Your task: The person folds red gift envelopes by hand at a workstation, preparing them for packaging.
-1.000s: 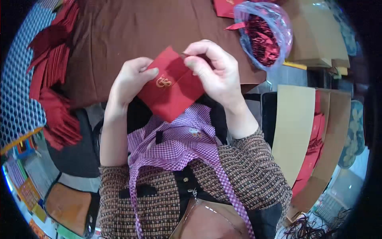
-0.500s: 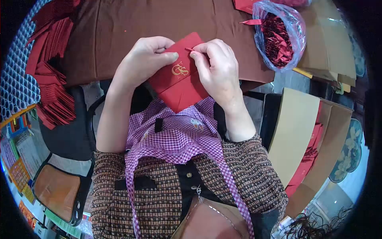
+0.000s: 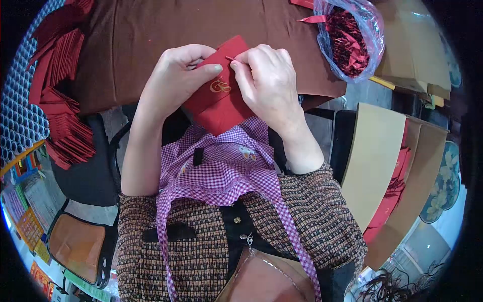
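Observation:
A red paper envelope (image 3: pixel 217 111) with a gold monogram is held tilted, one corner pointing down, over my lap at the table's near edge. My left hand (image 3: pixel 185 75) is closed on its left side, thumb flat on the front and the other fingers mostly hidden behind. At the upper right of the envelope, my right hand (image 3: pixel 270 83) pinches a thin red ribbon (image 3: pixel 230 59) between thumb and forefinger. The ribbon's short tip pokes out left of the fingertips, against the red paper. Part of the monogram is in shadow.
Brown cloth (image 3: pixel 211 22) covers the table. A clear plastic bag (image 3: pixel 375 55) of red ribbon pieces stands at the right. Fanned stacks of red envelopes (image 3: pixel 58 75) lie at the left. An open cardboard box (image 3: pixel 375 151) holding red pieces is at my right; a chair (image 3: pixel 78 246) is lower left.
Both hands and the envelope sit slightly further left and up in view. My right hand has moved a little inward over the envelope, still pinching the ribbon. The left hand keeps its hold.

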The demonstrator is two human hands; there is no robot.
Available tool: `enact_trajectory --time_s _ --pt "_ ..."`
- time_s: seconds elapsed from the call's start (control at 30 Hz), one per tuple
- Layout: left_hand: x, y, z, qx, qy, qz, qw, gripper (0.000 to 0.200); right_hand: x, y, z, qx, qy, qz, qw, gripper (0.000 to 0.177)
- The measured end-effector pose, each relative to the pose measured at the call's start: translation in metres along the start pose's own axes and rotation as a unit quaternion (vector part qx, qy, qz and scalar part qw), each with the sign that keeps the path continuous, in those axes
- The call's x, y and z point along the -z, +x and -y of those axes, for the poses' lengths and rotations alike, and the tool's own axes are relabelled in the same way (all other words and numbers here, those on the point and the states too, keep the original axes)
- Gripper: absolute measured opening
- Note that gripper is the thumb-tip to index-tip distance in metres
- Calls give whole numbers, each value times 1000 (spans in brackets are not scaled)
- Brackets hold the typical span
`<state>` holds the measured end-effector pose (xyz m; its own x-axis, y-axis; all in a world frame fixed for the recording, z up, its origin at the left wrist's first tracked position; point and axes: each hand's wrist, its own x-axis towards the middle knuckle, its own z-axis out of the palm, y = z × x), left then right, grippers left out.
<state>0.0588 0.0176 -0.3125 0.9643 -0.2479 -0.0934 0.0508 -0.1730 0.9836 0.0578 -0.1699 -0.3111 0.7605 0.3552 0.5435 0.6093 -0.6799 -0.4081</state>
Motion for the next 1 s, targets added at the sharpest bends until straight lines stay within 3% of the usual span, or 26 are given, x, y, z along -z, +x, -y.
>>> enact_trajectory --time_s 0.07,0.13,0.27,0.33,0.5,0.7,0.77,0.87,0.9,0.97,1.0 --pt "-1 0 6 -12 -28 -6 1000 19 2 1 0 14 -25 14 1000 10" --pt "-1 -1 10 -52 80 -41 995 19 1 0 1 13 -25 5 1000 11" --pt "-10 -9 -6 -76 110 -52 990 19 5 -2 4 20 -14 -3 1000 12" --pt "-15 -12 -13 -170 232 -95 953 16 7 -3 5 15 -15 11 1000 13" --pt "-22 -18 -12 -231 342 -113 904 13 7 -6 9 5 -9 18 1000 13" --pt "-26 -18 -9 -253 388 -105 880 14 -3 -13 3 -82 83 21 993 10" --pt "-27 -19 -9 -261 400 -106 872 15 -2 -14 2 -195 224 51 954 7" --pt "-29 -20 -9 -280 453 -110 839 17 -1 -19 1 -233 274 48 932 5" --pt "-30 -20 -6 -320 475 -140 807 17 -3 -22 2 -233 274 48 932 5" --pt "-33 -21 1 -369 526 -179 745 21 -5 -28 3 -173 290 -33 941 2" --pt "-33 -23 1 -369 525 -179 746 21 -4 -29 5 -173 289 -33 941 2"
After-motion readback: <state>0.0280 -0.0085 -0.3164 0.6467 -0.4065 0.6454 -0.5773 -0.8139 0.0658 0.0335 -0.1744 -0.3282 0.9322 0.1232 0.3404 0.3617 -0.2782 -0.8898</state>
